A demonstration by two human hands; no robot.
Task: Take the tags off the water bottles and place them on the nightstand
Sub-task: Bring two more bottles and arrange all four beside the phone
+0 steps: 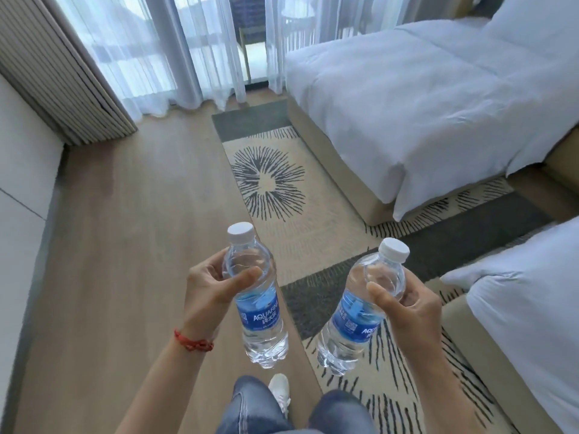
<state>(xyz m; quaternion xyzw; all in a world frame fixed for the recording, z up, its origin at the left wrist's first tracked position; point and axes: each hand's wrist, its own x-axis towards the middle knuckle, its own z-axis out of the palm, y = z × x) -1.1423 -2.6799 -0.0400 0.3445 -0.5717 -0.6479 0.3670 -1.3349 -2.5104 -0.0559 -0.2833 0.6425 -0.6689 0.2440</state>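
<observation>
Two bottles, held over the floor: left hand (210, 285) grips left bottle (255, 296) near its shoulder, right hand (410, 308) grips right bottle (360, 311), tilted. Blue labels probably still on.

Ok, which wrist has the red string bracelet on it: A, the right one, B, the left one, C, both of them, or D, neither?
B: the red string bracelet sits on the wrist of the left hand, which grips one water bottle; the wrist of the right hand, gripping the other bottle, is bare.
</observation>
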